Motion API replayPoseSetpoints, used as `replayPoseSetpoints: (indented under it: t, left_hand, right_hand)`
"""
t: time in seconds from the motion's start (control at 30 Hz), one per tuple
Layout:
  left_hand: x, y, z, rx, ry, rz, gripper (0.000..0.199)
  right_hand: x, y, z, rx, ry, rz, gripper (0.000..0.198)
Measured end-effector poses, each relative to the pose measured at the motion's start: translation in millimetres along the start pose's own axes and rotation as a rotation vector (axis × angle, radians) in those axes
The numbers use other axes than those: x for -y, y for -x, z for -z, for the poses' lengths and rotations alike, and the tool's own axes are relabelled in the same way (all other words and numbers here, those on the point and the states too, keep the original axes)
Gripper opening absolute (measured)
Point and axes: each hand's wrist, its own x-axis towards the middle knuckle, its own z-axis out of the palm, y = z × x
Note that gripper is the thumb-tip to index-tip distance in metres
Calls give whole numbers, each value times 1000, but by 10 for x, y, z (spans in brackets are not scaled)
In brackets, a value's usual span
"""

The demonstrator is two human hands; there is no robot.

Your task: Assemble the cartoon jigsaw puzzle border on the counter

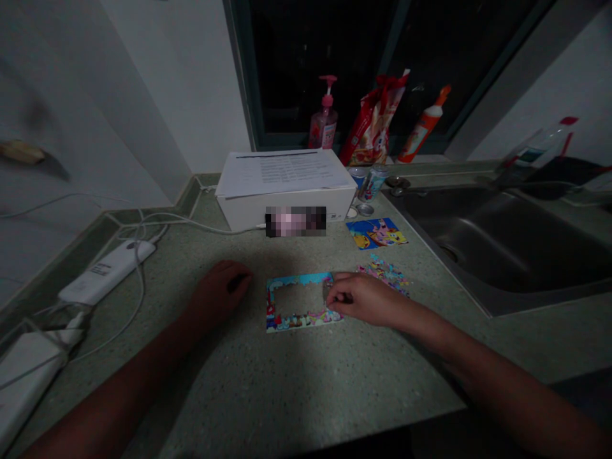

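A jigsaw puzzle border (291, 322) lies flat on the speckled counter, a colourful rectangle of joined pieces around a bare middle. My right hand (361, 296) is over its right side, fingertips pinched together on a jigsaw piece there; the fingers hide most of that piece. Behind this hand lies a heap of loose jigsaw pieces (389, 274), partly covered by it. My left hand (220, 288) rests on the counter left of the border, apart from it, its fingers curled in with nothing visible in them. A cartoon picture card (377, 233) lies beyond the loose pieces.
A white box (287, 182) with a printed sheet on top stands at the back, a blurred-out item before it. Cans (373, 183) stand beside it. The sink (516, 236) is at right. White power strips (108, 271) and cables lie at left. Bottles line the sill.
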Motion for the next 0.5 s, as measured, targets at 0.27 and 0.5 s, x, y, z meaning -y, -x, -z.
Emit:
replayPoseSetpoints:
  t: [0.27, 0.5]
  left_hand:
    - [20, 0, -21, -5, -8, -3, 27]
    - [25, 0, -19, -7, 8, -20, 26]
  right_hand:
    - [26, -4, 4, -7, 42, 28, 21]
    - [-30, -1, 94, -205, 79, -14, 10]
